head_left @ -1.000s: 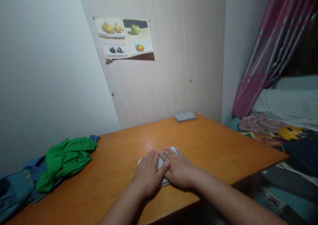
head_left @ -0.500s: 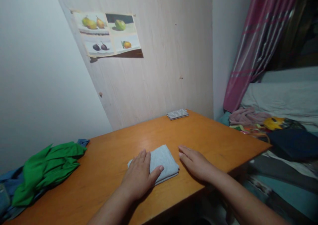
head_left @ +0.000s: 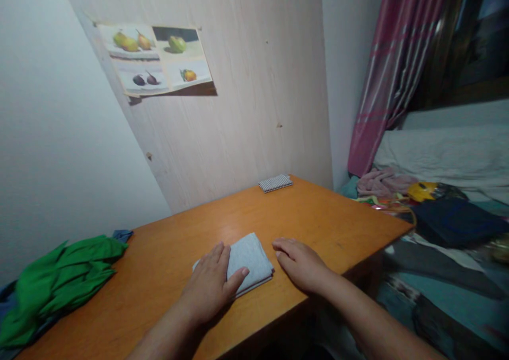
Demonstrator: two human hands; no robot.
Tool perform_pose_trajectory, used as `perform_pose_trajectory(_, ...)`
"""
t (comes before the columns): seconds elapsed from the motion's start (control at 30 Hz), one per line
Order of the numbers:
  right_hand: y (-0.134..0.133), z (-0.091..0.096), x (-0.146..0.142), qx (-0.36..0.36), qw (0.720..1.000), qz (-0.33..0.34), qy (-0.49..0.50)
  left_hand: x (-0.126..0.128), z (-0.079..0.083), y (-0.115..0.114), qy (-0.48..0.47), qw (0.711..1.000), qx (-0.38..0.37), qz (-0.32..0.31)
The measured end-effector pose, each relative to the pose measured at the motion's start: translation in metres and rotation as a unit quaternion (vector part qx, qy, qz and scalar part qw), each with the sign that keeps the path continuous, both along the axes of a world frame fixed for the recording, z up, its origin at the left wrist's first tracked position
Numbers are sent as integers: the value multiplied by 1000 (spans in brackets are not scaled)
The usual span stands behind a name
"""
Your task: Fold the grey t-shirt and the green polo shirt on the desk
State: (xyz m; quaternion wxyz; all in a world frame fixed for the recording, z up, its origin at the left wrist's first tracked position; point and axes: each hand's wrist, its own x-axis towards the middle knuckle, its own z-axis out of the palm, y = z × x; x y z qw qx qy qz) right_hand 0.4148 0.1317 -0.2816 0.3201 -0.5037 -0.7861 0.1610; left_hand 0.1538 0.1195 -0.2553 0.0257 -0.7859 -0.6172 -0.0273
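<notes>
A light grey-blue cloth (head_left: 251, 262), folded into a thick rectangle, lies on the wooden table (head_left: 310, 217) near its front edge. My left hand (head_left: 212, 283) rests flat on the left part of this cloth, palm down, with the thumb apart from the fingers. Just right of the cloth, a small gap away, my right hand (head_left: 298, 262) lies on the tabletop on its side. Its fingers are slightly bent, point toward the cloth and hold nothing that I can see.
A crumpled green garment (head_left: 71, 270) lies over blue fabric at the table's left end. At the far corner sits a folded checked cloth (head_left: 275, 183). Beyond the right edge are a dark blue folded item (head_left: 453, 222), other clothes and a pink curtain (head_left: 382, 95).
The whole view has shifted slightly, so everything appears farther left. Both hands keep nearly the same place beside and on the folded cloth; the right fingers look a little more bent.
</notes>
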Motion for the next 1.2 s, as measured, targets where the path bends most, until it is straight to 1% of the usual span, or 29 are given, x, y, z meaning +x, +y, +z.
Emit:
perform_pose_trajectory(0.2, -7, 5, -6, 33, 997, -6, -75, 2, 2, 0, 19, 1000, -6, 0)
perform_pose_trajectory(0.43, -7, 8, -6, 33, 996, -1, -88, 3, 6, -2, 18, 1000, -5, -7)
perform_pose_trajectory(0.6, -5, 6, -4, 21, 998, 10, -61, 1, 4, 0, 4, 1000, 0, -13)
perform_pose_trajectory(0.8, -1, 0, 0, -8, 999, 13, 41, 2, 5, -1, 4, 1000, -2, -9)
perform_pose_trajectory(0.87, 0, -1, 1, -6, 997, 29, 64, 2, 6, -1, 8, 1000, -4, -10)
perform_pose_trajectory(1.0, 2, 0, 2, 3, 996, 74, 49, 1, 5, 0, 16, 1000, 0, -5)
perform_pose_trajectory(1.07, 2, 0, 2, 1, 996, 75, 45, 0, 4, 0, 17, 1000, 1, -5)
perform_pose_trajectory(1.2, 2, 0, 3, -12, 995, 67, 73, -1, 3, 0, 15, 1000, -2, -4)
